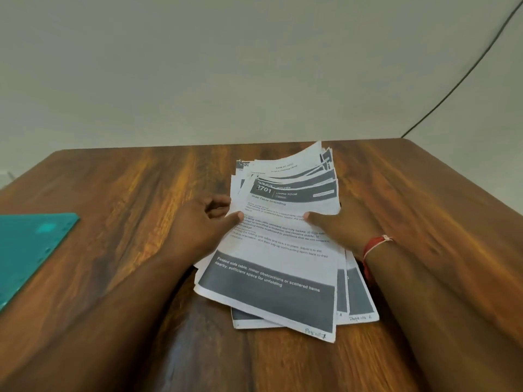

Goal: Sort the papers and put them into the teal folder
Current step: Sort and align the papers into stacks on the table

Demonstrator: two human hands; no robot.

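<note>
A loose stack of printed papers (278, 258) with grey header and footer bands lies fanned out at the middle of the wooden table (141, 193). My left hand (203, 224) grips the stack's left edge, thumb on top of the uppermost sheet. My right hand (339, 230) holds the right edge, thumb on top too. The far ends of the sheets curl upward. Handwritten page numbers show at the near corners of some sheets. The teal folder (31, 250) lies flat at the table's left edge, apart from both hands.
A plain pale wall (254, 66) rises behind the table. A dark cable (464, 72) runs down the wall to the table's back right corner. A red thread band (373, 247) circles my right wrist.
</note>
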